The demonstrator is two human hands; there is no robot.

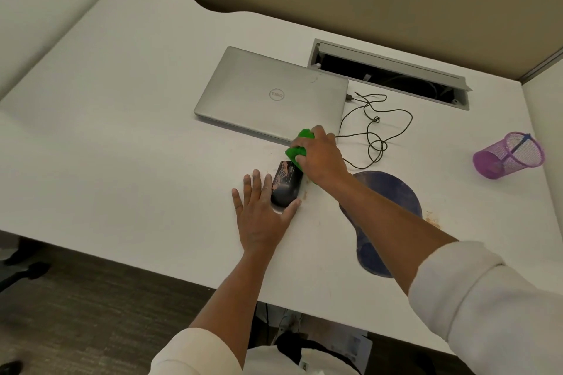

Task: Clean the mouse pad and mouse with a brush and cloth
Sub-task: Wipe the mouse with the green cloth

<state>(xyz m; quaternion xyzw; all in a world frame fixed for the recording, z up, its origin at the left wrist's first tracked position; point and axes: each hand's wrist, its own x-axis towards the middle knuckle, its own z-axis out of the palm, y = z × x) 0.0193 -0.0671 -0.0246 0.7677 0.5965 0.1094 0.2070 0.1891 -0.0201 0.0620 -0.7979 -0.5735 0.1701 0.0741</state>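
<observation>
Your right hand [320, 155] is curled round the green cloth [297, 149], pressing it on the front end of the mouse [285, 184], just beside the closed laptop [268, 94]. Your left hand [262, 210] lies flat on the desk [122, 131], fingers straight, thumb and forefinger bracketing the mouse. The pad [384, 192] sits right of it, partly under your forearm, with a brown smudge [432, 218] near its edge.

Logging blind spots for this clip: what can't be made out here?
Head view only:
- Green cloth: mostly covered by the right hand.
- Round dark-blue mouse pad: crossed by the right forearm.
- Black patterned mouse: near end behind the left hand.
- Purple mesh cup: blue item inside too small.
</observation>
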